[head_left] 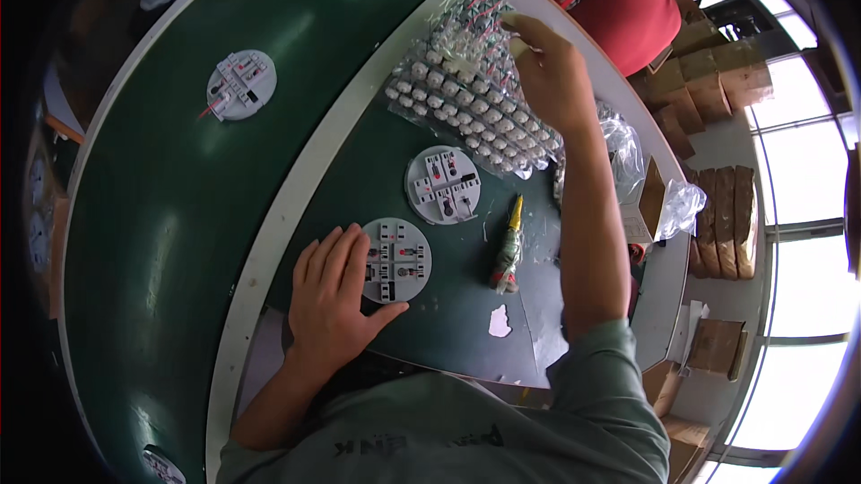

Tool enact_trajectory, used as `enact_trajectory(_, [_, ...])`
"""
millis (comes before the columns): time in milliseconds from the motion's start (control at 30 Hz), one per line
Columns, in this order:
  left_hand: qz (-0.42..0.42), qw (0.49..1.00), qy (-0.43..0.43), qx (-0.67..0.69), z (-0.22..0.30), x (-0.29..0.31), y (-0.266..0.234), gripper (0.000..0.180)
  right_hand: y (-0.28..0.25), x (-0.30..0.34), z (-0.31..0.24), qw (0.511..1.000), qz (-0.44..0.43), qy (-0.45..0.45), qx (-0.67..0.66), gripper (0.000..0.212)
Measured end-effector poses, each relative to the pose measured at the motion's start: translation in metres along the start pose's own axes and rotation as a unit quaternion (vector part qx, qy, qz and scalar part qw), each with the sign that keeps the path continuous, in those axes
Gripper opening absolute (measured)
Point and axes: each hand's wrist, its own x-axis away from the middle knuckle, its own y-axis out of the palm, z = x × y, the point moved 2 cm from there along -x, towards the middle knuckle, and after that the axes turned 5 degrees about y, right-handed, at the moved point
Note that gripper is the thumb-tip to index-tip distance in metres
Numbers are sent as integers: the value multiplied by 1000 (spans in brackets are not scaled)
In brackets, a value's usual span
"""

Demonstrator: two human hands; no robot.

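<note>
My left hand (330,296) lies spread over the left side of a round light-grey disc (414,279) that carries small white blocks with black and red parts. A similar disc (418,192) sits just beyond it on the green work surface. My right hand (554,80) is stretched out over clear plastic-covered trays (484,116) holding rows of small round white parts. Its thumb and fingers are bent together near the trays' far end; whatever is between them is too small to tell. To the right of the discs lies a green-wrapped, pointed tool (508,251) with a yellow tip.
A green conveyor belt (197,242) curves along the left, carrying another disc (242,85) and one near its lower edge. On the right are an open cardboard box (642,206) and crumpled clear plastic (682,209). A person in red (628,13) works beyond the table.
</note>
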Motion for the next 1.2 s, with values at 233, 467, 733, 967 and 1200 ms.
enact_trajectory(233, [4, 1000, -6, 13, -1, 0, -2, 100, 16, -56, 32, 977, -106, -112, 146, 43])
enact_trajectory(467, [-3, 1000, -1, 8, -5, -4, -4, 100, 7, -64, 35, 957, -162, -168, 170, 45])
enact_trajectory(733, [-5, 1000, -2, 10, -6, -13, -3, 99, -18, -29, 21, 975, -192, -12, 111, 40])
enact_trajectory(967, [0, 1000, -18, 6, -4, -9, 2, 99, -28, 142, -47, 893, -428, 111, -85, 28])
enact_trajectory(1200, [-9, 1000, -21, 3, 3, -21, 2, 108, 0, 193, -34, 905, -417, 68, -44, 32])
